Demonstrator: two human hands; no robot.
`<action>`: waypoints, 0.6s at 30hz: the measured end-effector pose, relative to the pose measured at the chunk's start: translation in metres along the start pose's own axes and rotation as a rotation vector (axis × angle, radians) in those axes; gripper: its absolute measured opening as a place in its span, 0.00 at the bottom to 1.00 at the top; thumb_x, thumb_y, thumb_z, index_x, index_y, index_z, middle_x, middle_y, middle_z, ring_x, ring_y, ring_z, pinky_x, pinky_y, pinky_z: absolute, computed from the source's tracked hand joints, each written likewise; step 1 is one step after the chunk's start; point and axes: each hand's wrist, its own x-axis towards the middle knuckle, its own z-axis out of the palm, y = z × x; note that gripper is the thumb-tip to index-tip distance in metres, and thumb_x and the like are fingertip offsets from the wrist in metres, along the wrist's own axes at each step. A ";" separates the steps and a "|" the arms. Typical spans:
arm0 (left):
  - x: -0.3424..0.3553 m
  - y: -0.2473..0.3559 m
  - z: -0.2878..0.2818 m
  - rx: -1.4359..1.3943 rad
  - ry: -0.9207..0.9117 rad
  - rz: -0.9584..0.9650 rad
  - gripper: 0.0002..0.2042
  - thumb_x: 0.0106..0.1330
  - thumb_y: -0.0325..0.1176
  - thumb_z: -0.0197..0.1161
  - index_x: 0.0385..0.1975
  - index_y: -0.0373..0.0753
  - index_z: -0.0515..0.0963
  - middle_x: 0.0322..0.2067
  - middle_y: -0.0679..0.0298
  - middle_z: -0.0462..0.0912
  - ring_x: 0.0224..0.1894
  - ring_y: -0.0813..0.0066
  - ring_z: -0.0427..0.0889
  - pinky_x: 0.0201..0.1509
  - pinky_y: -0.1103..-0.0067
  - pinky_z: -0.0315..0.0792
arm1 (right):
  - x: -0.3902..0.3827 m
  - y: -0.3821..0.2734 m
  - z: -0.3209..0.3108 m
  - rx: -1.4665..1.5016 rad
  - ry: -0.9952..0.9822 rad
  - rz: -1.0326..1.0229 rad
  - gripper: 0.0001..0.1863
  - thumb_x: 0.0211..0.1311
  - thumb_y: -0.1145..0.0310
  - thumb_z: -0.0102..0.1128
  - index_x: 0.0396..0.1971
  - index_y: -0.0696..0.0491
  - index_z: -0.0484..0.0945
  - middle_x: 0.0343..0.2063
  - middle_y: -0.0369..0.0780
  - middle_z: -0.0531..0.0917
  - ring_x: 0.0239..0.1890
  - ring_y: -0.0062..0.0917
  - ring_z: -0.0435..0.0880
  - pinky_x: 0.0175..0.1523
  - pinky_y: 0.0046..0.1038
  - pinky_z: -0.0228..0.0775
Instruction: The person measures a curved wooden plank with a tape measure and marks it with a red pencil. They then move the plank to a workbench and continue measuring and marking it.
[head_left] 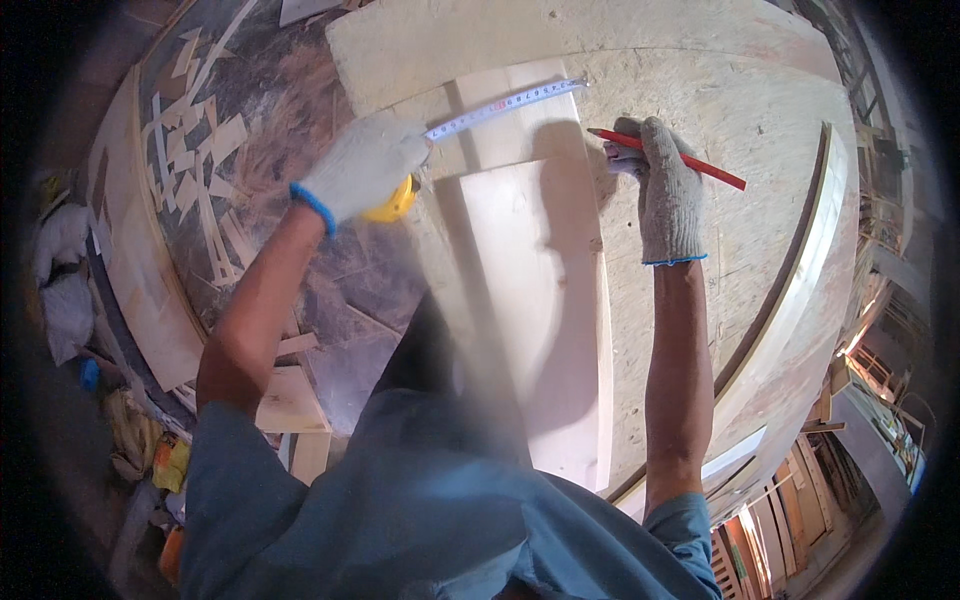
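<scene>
A: Log the left hand. What has it got?

B: Your gloved left hand is closed around the yellow tape measure, with the case pinned at the left edge of the pale board. The blade runs out from it to the right, across the board's far end. Keeping the case at the edge likely gives you a fixed start for the reading.

A: And the right hand?

B: It is also gloved, and curled around a red pencil. The pencil lies across the fingers, its tip pointing left toward the board's right edge, near the far end of the blade. You seem to keep it there so a mark can go down right where the blade reads.

A: Where does the board sit?

B: It lies flat on the counter, a large rough plywood sheet, and runs lengthwise away from your body between your forearms. A second pale piece lies under the blade beyond it, touching or overlapping; I cannot tell which.

A: Anything else?

B: Wood offcuts are scattered on the floor to your left.
</scene>
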 end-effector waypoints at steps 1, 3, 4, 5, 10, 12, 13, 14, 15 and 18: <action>0.006 -0.002 0.000 -0.003 -0.041 -0.040 0.13 0.72 0.39 0.53 0.34 0.36 0.79 0.30 0.54 0.82 0.36 0.55 0.82 0.41 0.62 0.74 | 0.001 -0.001 0.001 -0.002 -0.010 0.000 0.20 0.73 0.62 0.57 0.46 0.68 0.82 0.36 0.48 0.87 0.34 0.28 0.87 0.42 0.28 0.81; 0.015 -0.010 -0.001 0.000 -0.077 -0.062 0.14 0.73 0.40 0.52 0.34 0.37 0.79 0.31 0.53 0.82 0.35 0.52 0.81 0.41 0.60 0.73 | 0.004 -0.001 0.001 -0.015 -0.018 -0.004 0.20 0.73 0.62 0.57 0.46 0.68 0.82 0.36 0.48 0.87 0.34 0.29 0.87 0.42 0.28 0.81; 0.016 -0.010 -0.002 -0.032 -0.090 -0.085 0.13 0.72 0.39 0.52 0.34 0.37 0.79 0.31 0.54 0.82 0.35 0.52 0.81 0.41 0.60 0.74 | 0.006 0.000 -0.001 -0.026 -0.015 -0.007 0.20 0.73 0.62 0.57 0.46 0.68 0.82 0.36 0.48 0.87 0.33 0.29 0.87 0.42 0.28 0.81; 0.016 -0.011 -0.007 -0.064 -0.103 -0.109 0.13 0.71 0.39 0.53 0.34 0.37 0.79 0.31 0.54 0.83 0.35 0.52 0.82 0.41 0.60 0.74 | 0.009 0.002 -0.004 -0.037 -0.015 -0.011 0.20 0.73 0.63 0.57 0.46 0.67 0.82 0.36 0.48 0.87 0.33 0.29 0.87 0.41 0.29 0.81; 0.007 -0.030 0.005 -0.019 -0.018 0.005 0.11 0.68 0.37 0.54 0.35 0.38 0.81 0.31 0.55 0.83 0.34 0.53 0.82 0.40 0.61 0.74 | 0.016 0.002 -0.003 -0.062 -0.064 -0.017 0.22 0.72 0.60 0.58 0.46 0.68 0.82 0.35 0.49 0.87 0.35 0.29 0.87 0.42 0.29 0.81; 0.006 -0.031 0.005 0.051 -0.089 0.034 0.11 0.67 0.37 0.54 0.35 0.38 0.81 0.31 0.56 0.83 0.34 0.54 0.82 0.39 0.61 0.73 | 0.021 -0.006 0.001 -0.095 -0.121 -0.047 0.22 0.72 0.59 0.59 0.46 0.68 0.82 0.35 0.48 0.87 0.36 0.29 0.87 0.43 0.29 0.80; 0.005 -0.031 0.007 0.027 -0.085 0.014 0.10 0.66 0.36 0.55 0.36 0.38 0.81 0.31 0.56 0.83 0.34 0.54 0.82 0.39 0.62 0.74 | 0.024 -0.010 0.003 -0.131 -0.163 -0.083 0.23 0.72 0.59 0.59 0.45 0.68 0.82 0.35 0.48 0.87 0.36 0.29 0.87 0.44 0.30 0.80; 0.004 -0.032 0.009 0.002 -0.081 -0.007 0.10 0.66 0.36 0.55 0.36 0.38 0.81 0.31 0.56 0.83 0.34 0.54 0.82 0.39 0.62 0.74 | 0.028 -0.014 0.006 -0.166 -0.205 -0.120 0.23 0.72 0.59 0.58 0.45 0.68 0.82 0.35 0.48 0.87 0.37 0.29 0.87 0.45 0.30 0.79; 0.005 -0.032 0.010 -0.021 -0.075 -0.023 0.10 0.66 0.36 0.55 0.36 0.38 0.81 0.31 0.56 0.83 0.34 0.54 0.82 0.39 0.62 0.74 | 0.032 -0.017 0.010 -0.218 -0.215 -0.158 0.22 0.71 0.56 0.60 0.45 0.65 0.84 0.35 0.46 0.88 0.37 0.28 0.86 0.48 0.30 0.77; 0.005 -0.028 0.003 -0.109 -0.143 -0.137 0.13 0.70 0.39 0.52 0.36 0.40 0.82 0.34 0.53 0.84 0.37 0.51 0.83 0.41 0.58 0.75 | 0.041 -0.037 0.035 -0.417 -0.395 -0.271 0.22 0.70 0.54 0.62 0.45 0.60 0.85 0.35 0.44 0.88 0.37 0.26 0.86 0.49 0.28 0.76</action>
